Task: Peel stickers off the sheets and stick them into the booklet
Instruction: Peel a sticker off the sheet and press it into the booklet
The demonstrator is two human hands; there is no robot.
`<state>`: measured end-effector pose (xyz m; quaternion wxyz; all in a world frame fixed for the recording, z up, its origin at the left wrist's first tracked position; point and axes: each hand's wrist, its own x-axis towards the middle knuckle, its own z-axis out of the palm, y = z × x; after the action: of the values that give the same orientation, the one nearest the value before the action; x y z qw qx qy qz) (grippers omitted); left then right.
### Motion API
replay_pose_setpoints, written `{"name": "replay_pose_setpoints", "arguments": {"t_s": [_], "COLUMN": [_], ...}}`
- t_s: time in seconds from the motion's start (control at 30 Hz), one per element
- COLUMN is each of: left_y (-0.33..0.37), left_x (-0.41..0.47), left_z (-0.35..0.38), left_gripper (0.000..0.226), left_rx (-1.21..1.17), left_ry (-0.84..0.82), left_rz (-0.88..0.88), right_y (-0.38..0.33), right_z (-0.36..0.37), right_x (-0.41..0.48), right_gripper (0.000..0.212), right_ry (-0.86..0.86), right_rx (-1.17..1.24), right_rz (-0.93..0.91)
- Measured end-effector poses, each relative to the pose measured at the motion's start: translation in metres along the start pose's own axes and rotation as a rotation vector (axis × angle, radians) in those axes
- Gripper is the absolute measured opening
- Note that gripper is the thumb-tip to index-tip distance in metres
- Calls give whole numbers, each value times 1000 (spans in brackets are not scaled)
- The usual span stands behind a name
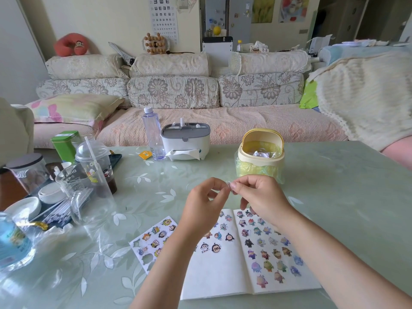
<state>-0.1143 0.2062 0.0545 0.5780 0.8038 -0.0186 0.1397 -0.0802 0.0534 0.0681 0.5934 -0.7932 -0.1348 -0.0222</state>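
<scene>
An open white booklet (214,273) lies on the table near me, its right page covered with several cartoon stickers and its left page holding a few. A sticker sheet (151,239) lies to the left of it, partly under my left forearm. My left hand (202,197) and my right hand (258,195) are raised above the booklet, fingertips meeting. Between them they pinch a small clear scrap (229,186); what it is cannot be made out.
A small yellow bin (260,152) with its lid up stands just beyond my hands. A tissue box (185,139) and a clear bottle (152,132) stand at the far edge. Cups, jars and dishes (89,175) crowd the left side. A sofa lies behind the table.
</scene>
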Motion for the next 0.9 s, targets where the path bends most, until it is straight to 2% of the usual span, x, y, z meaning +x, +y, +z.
{"name": "replay_pose_setpoints", "arguments": {"t_s": [0.1,0.27,0.6,0.8,0.9], "left_y": [1,5,-7,-16,-21], "left_x": [0,0,14,31,41], "left_z": [1,2,8,13,14], "left_gripper": [16,17,12,14,13], "left_rx": [-94,-225,-103,-117,-108], "left_ry": [-11,-40,-35,-7,23], "left_rz": [-51,-160,-121,-110,-137], "right_y": [0,3,13,20,19], "right_z": [1,0,-3,-6,-13], "right_x": [-1,-2,1,19,38], "right_gripper": [12,12,14,17,17], "right_ry": [0,40,63,172,269], "right_rx": [50,-107,-107,-8,-35], "right_rz": [32,-66,-2,112,93]}}
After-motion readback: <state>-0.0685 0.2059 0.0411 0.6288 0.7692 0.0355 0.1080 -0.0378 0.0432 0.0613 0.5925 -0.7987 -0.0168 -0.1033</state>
